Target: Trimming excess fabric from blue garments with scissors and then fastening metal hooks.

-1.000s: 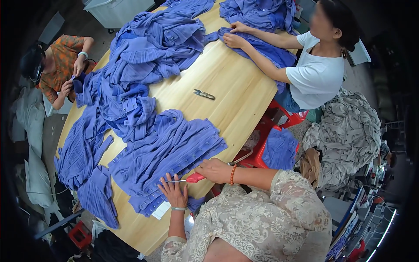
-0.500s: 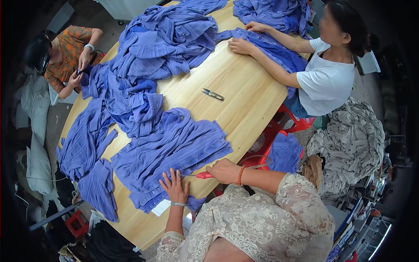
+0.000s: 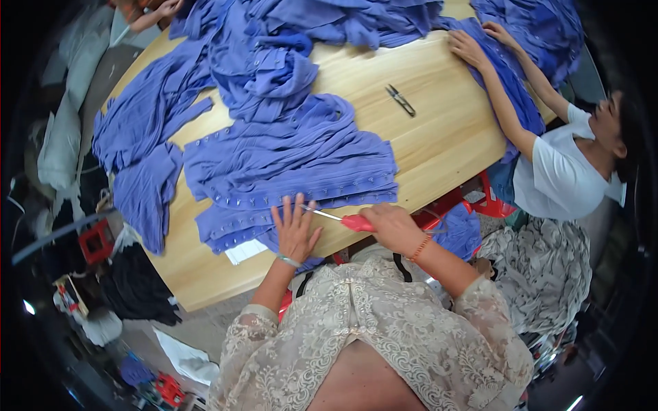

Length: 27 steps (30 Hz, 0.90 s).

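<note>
Nearest me, my left hand (image 3: 295, 231) lies flat with fingers spread on the edge of the blue ribbed garment (image 3: 295, 168), apparently pinning the cloth so it stays taut at the table's near rim. Just beside it, my right hand (image 3: 394, 226) is closed around the red handle of a pair of scissors (image 3: 339, 219), whose thin blades point left toward my left fingertips, low over the fabric edge, which looks like the right angle for trimming there. A white slip of paper (image 3: 245, 251) pokes out from under the cloth. The round wooden table (image 3: 439, 137) carries more blue pieces farther out, and small thread snips (image 3: 400, 100) lie alone on bare wood. Beyond, a co-worker's hands (image 3: 473, 44) rest on another blue heap (image 3: 534, 27).
</note>
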Available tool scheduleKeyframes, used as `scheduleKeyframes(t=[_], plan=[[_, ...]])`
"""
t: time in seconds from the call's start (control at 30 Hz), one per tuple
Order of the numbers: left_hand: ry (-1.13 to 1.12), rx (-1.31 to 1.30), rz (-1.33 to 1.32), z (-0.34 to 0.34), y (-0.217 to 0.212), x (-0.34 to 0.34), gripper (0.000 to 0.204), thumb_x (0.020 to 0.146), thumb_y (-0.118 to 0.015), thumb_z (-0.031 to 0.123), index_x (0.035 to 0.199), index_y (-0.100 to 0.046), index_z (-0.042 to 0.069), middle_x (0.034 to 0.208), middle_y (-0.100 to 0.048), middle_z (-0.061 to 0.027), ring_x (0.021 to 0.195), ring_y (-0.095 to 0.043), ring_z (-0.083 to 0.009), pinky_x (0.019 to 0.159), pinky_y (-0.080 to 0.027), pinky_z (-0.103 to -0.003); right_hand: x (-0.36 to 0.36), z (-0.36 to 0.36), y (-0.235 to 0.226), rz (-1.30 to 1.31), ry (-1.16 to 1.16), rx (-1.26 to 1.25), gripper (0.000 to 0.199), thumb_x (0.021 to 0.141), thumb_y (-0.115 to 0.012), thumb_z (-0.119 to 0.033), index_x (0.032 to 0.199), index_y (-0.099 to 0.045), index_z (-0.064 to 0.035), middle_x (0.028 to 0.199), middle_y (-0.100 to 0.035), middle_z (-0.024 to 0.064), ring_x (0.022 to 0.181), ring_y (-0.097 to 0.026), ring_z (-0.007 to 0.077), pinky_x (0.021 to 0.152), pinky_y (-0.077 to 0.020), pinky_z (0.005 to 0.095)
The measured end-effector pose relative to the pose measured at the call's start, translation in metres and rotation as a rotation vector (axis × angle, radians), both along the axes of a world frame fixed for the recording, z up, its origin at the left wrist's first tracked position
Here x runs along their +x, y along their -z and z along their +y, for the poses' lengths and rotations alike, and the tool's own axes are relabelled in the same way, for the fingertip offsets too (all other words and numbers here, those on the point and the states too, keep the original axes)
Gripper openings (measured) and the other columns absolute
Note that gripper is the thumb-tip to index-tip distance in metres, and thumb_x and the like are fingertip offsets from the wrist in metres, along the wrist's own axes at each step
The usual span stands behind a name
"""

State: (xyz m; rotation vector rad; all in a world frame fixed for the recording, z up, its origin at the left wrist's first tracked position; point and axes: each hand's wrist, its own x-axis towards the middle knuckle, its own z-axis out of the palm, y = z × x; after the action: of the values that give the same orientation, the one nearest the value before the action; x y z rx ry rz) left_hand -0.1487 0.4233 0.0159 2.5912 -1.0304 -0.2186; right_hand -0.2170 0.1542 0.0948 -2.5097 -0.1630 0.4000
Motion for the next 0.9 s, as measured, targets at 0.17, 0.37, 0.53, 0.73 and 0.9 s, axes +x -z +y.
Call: scheduleKeyframes(t=[0.17, 0.37, 0.53, 0.73, 0.9], plan=[[-0.053, 0.006, -0.01, -0.033, 0.01, 0.001, 0.069, 0.084, -0.067, 0.039, 0.144, -0.043, 0.015, 0.157, -0.027, -0.0109, 0.144, -0.016, -0.0448, 0.111, -0.009, -0.068, -0.013, -0.021, -0.024, 0.051, 0.027, -0.112, 0.027, 0.08, -0.064, -0.012, 0.106, -0.059, -0.0068, 0.089, -0.063, 0.0138, 0.09, -0.061, 0.0306, 0.074, -0.0504, 0.0415], [-0.042, 0.035, -0.026, -0.033, 0.029, 0.004, 0.071, 0.084, -0.065, 0.044, 0.145, -0.042, 0.016, 0.158, -0.026, -0.0053, 0.144, -0.016, -0.0426, 0.112, -0.009, -0.066, -0.006, -0.027, -0.022, 0.187, -0.031, -0.205, 0.022, 0.083, -0.064, -0.018, 0.1, -0.058, -0.0072, 0.078, -0.065, 0.0141, 0.078, -0.065, 0.0327, 0.068, -0.0509, 0.0431], [-0.079, 0.029, -0.009, -0.03, 0.032, 0.006, 0.068, 0.087, -0.061, 0.048, 0.146, -0.042, 0.02, 0.159, -0.023, -0.009, 0.145, -0.015, -0.0419, 0.112, -0.008, -0.065, 0.018, -0.005, -0.004, 0.172, -0.072, -0.125, 0.023, 0.083, -0.066, -0.024, 0.097, -0.056, -0.0083, 0.073, -0.065, 0.0157, 0.072, -0.066, 0.0353, 0.061, -0.0497, 0.0469], [-0.082, 0.015, -0.021, -0.03, 0.03, 0.01, 0.07, 0.085, -0.064, 0.047, 0.146, -0.042, 0.02, 0.16, -0.02, -0.0111, 0.145, -0.012, -0.0452, 0.112, -0.005, -0.065, 0.004, -0.024, -0.014, 0.149, -0.003, -0.096, 0.023, 0.085, -0.064, -0.023, 0.102, -0.059, -0.008, 0.084, -0.066, 0.0149, 0.083, -0.065, 0.0328, 0.069, -0.0511, 0.0449], [0.053, -0.041, -0.009, -0.064, 0.009, 0.002, 0.075, 0.081, -0.07, 0.041, 0.147, -0.04, 0.02, 0.159, -0.022, -0.0113, 0.146, -0.012, -0.0431, 0.111, -0.005, -0.067, -0.037, -0.052, -0.025, 0.073, 0.096, -0.146, 0.025, 0.083, -0.063, -0.019, 0.104, -0.06, -0.0068, 0.084, -0.066, 0.0149, 0.083, -0.063, 0.0331, 0.072, -0.0509, 0.044]])
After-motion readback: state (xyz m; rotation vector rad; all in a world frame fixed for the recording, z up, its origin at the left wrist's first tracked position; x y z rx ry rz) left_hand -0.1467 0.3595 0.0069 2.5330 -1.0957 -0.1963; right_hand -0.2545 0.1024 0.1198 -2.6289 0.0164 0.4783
